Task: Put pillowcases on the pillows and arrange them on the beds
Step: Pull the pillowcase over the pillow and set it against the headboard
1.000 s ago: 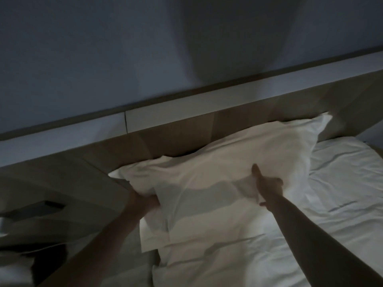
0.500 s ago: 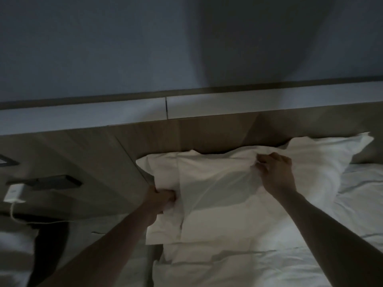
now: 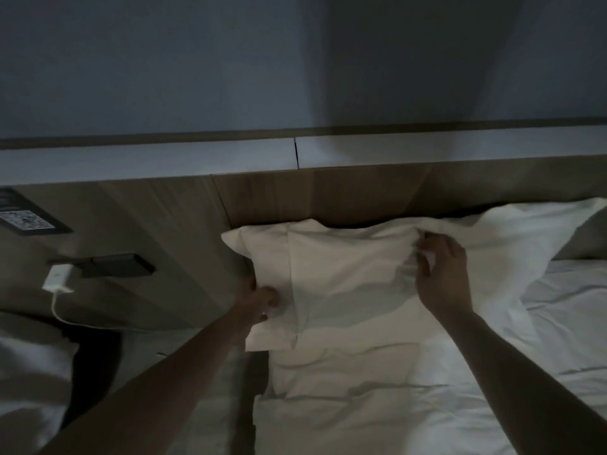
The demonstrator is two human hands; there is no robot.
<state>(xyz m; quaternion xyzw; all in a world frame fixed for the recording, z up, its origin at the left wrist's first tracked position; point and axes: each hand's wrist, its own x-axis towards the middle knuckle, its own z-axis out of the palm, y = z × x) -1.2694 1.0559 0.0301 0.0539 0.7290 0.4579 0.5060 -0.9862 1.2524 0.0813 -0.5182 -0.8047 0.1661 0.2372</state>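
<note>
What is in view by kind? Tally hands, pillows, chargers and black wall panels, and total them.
Hands: 2, left hand, right hand
Pillow: 1
Charger: 1
Panels: 2
Total: 6

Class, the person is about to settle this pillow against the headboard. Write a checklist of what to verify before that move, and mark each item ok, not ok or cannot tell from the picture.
1. Left hand grips the pillow at its left end: ok.
2. Right hand pinches the pillowcase fabric near the top edge: ok.
3. Pillowcase smooth: not ok, it bunches at the right hand.
4. Pillow fully inside its case: cannot tell, loose fabric hangs at the left end.
5. Pillow lies along the wooden headboard: ok.
6. White charger and cord stay clear of the pillow: ok, they hang to the left.
</note>
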